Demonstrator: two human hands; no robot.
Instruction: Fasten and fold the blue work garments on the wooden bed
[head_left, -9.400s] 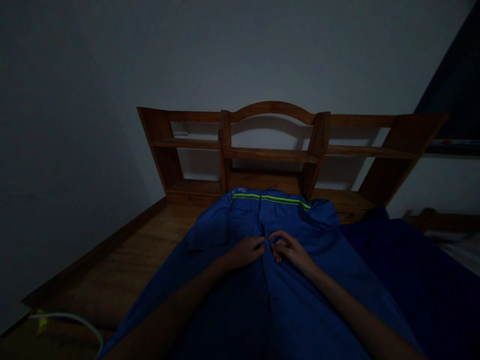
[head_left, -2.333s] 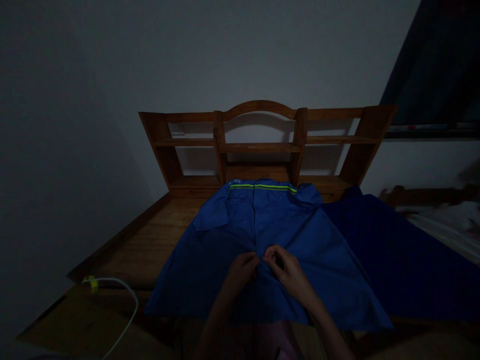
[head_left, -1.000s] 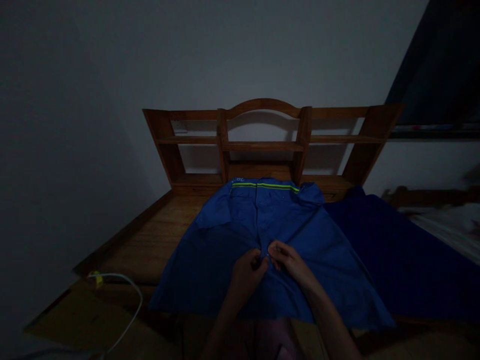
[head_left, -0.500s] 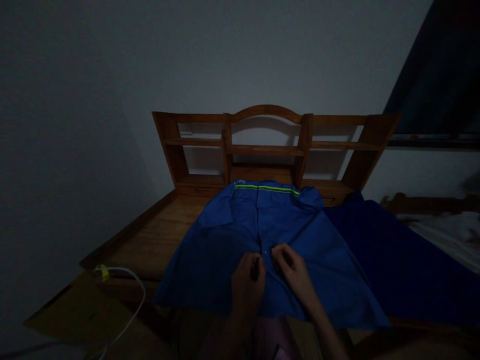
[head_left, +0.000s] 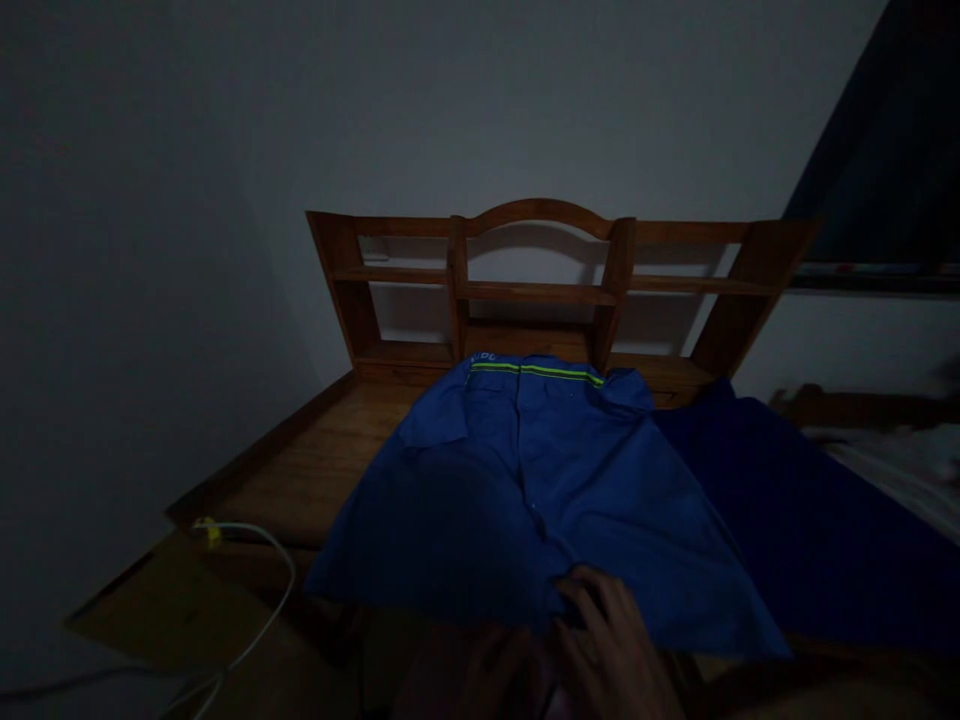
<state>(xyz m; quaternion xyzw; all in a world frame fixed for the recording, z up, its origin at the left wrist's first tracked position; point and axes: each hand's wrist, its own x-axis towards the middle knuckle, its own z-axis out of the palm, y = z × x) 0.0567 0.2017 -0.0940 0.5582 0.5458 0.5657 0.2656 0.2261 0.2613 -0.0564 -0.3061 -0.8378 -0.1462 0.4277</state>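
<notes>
A blue work jacket (head_left: 480,500) with a yellow-green stripe across its chest is spread flat over a wooden desk (head_left: 322,460). Its front opening runs down the middle, and the lower part of that edge is lifted and creased. My right hand (head_left: 611,635) is closed on the front edge near the bottom hem, fingers curled round the cloth. Low in the view, just below the hem, my left hand (head_left: 495,665) is dark and blurred; its fingers cannot be made out clearly.
A wooden shelf unit (head_left: 536,292) stands at the back of the desk against the wall. Dark blue cloth (head_left: 810,520) lies to the right. At the left, a white cable (head_left: 289,575) hangs over the desk's front edge beside a yellowish board (head_left: 165,605).
Both hands have moved down along the jacket's front opening, from mid-front to the bottom hem. The cloth edge near my right hand is now pulled up into a fold.
</notes>
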